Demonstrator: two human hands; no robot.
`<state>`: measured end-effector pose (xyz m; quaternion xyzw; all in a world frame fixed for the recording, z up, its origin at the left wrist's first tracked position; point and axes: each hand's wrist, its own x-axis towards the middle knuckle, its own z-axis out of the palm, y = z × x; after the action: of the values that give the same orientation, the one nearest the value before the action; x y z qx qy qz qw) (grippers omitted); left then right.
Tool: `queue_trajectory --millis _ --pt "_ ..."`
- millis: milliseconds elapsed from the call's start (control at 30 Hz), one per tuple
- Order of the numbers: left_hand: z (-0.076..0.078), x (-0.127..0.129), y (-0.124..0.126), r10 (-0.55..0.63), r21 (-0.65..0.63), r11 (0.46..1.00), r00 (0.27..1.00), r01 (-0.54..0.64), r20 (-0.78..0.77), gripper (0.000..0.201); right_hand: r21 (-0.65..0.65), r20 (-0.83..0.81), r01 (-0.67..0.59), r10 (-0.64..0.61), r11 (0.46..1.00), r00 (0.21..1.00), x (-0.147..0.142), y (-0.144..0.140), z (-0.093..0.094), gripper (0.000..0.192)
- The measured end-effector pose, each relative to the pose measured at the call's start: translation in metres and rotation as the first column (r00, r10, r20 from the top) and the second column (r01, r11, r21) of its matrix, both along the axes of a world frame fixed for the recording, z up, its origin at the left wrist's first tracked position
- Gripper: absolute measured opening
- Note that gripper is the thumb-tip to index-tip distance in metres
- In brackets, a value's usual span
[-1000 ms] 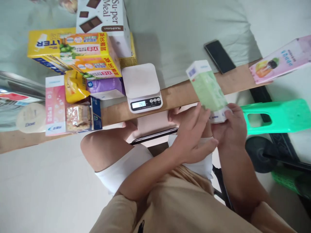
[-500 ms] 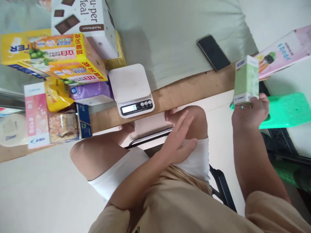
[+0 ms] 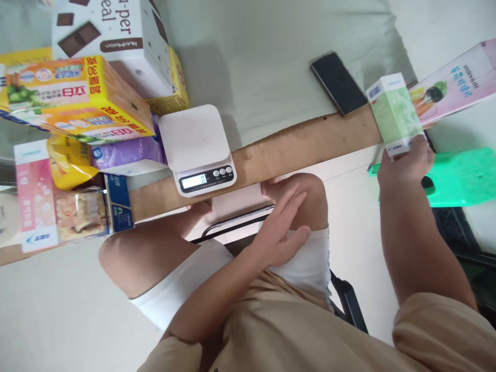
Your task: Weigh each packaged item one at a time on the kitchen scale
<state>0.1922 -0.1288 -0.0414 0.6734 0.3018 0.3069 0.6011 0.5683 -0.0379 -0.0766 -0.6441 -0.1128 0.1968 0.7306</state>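
My right hand [image 3: 408,160] grips the lower end of a green and white carton [image 3: 395,111] at the table's right edge. The carton is tilted, its white top pointing away from me. Fingers partly hidden behind it wrap its near end. My left hand [image 3: 282,225] rests over my thigh, fingers stretched out and holding nothing. A white kitchen scale [image 3: 196,139] sits at the table's edge with a bare platform, its lit display [image 3: 194,181] appearing to read 0. A pink carton [image 3: 457,85] lies just beyond the green one.
A dark phone [image 3: 338,82] lies on the pale cloth. Left of the scale are stacked yellow soap packs [image 3: 77,98], a white box [image 3: 116,44], a purple pack [image 3: 127,152], a pink-white box [image 3: 36,194], wrapped crackers [image 3: 81,214] and a blue box [image 3: 119,201]. A green plastic object [image 3: 465,175] stands right.
The green carton has tilted, its top leaning left, as my right hand turned and shifted slightly. The view has moved, so the left-hand items sit further left. My left hand stays on my thigh.
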Motion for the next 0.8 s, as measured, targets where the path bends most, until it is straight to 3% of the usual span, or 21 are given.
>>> queue_trajectory --millis 167,267,533,667,800 --pt "0.007 -0.003 0.004 -0.029 -0.05 0.998 0.999 0.027 -0.02 0.074 -0.159 -0.158 0.099 -0.125 0.982 0.979 0.007 -0.004 -0.005 0.016" --pt "0.007 -0.002 0.004 -0.019 -0.052 0.998 1.0 0.019 -0.006 0.073 -0.157 -0.149 0.101 -0.125 0.982 0.981 0.009 0.004 -0.002 0.011" --pt "0.012 -0.006 0.003 -0.018 -0.058 0.998 1.0 0.018 0.005 0.071 -0.187 -0.145 0.185 -0.213 0.965 0.966 0.002 0.022 0.022 0.027" --pt "0.015 -0.014 0.004 0.008 -0.068 0.998 1.0 -0.008 -0.002 0.07 -0.195 -0.175 0.183 -0.217 0.964 0.96 -0.036 -0.003 0.034 0.026" --pt "0.022 -0.031 0.006 0.128 -0.01 0.992 0.99 -0.128 0.064 0.067 -0.157 -0.204 0.059 -0.091 0.986 0.975 -0.108 -0.032 0.044 0.013"
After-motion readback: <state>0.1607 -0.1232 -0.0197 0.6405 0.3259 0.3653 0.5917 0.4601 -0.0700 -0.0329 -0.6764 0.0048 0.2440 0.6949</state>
